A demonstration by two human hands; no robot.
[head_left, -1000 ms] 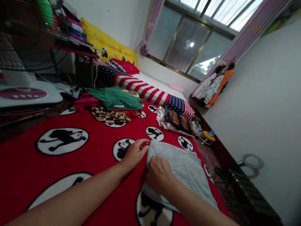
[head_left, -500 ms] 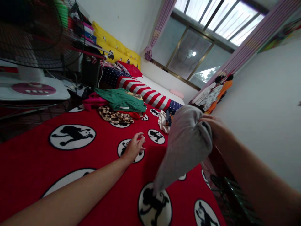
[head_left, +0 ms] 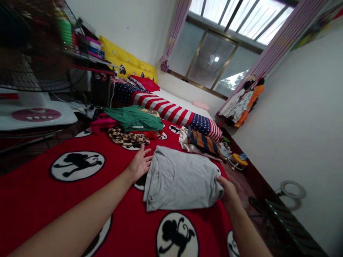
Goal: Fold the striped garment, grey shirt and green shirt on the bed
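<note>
Grey folded shirt (head_left: 180, 180) lies flat on our red monkey-print blanket (head_left: 32, 200), long axis running sideways across our view, slightly tilted, with our right hand (head_left: 227, 192) gripping its right edge and our left hand (head_left: 139, 165) open, released, just beside its left edge.

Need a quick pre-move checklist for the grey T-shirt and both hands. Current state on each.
1. Grey T-shirt lying on the red monkey-print blanket: ok.
2. Shirt surface smooth: not ok, creases run along its left side.
3. Right hand at the shirt's right edge: ok. Actual grip: cannot tell.
4. Left hand open at the shirt's left edge. Contact with the shirt: cannot tell.
5. Checkered garment apart from the shirt: ok.
</note>
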